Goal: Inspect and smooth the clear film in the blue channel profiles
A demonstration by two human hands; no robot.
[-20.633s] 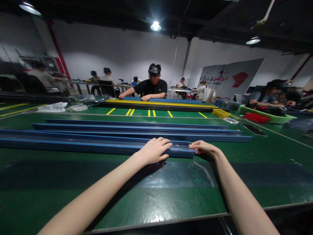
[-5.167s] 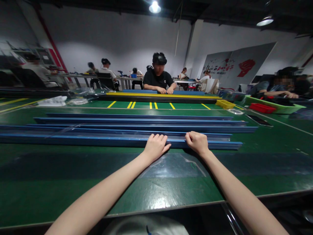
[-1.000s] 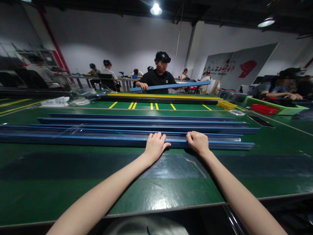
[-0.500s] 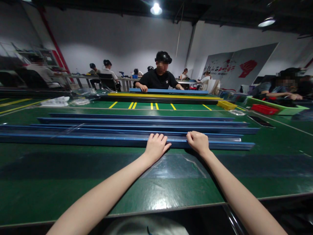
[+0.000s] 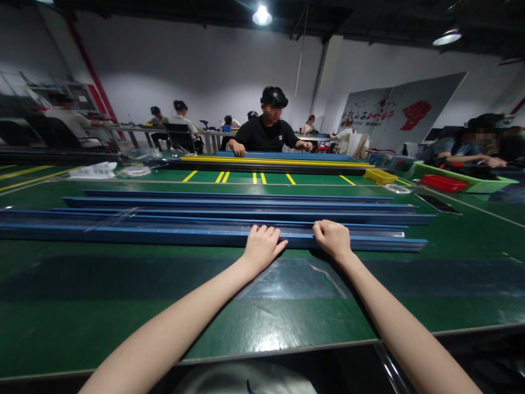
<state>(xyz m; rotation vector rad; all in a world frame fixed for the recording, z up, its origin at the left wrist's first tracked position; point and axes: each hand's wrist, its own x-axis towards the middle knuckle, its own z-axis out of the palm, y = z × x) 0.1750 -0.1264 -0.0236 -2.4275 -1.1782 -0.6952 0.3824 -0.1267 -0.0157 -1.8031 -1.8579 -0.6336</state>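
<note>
The nearest long blue channel profile [image 5: 197, 237] runs across the green table in front of me, with clear film lying along it. My left hand [image 5: 263, 249] rests on its front wall, fingers curled over the top edge and thumb pointing right. A short way to the right, my right hand [image 5: 333, 238] is closed in a fist on the same blue profile; its fingertips are hidden, so any film pinched there cannot be made out. Just behind lie several similar blue profiles [image 5: 369, 218], side by side.
A sheet of clear film [image 5: 143, 279] lies between the profiles and the table's front edge. Across the table, a co-worker [image 5: 264, 131] handles a blue strip behind yellow and black profiles [image 5: 283, 161]. To the right are a phone [image 5: 438, 204], a yellow tray [image 5: 380, 176] and a green bin [image 5: 488, 185].
My hands and the near profiles have stayed put. Across the table, the co-worker's blue strip has dropped slightly, and the hand on the right side has lifted away from it.
</note>
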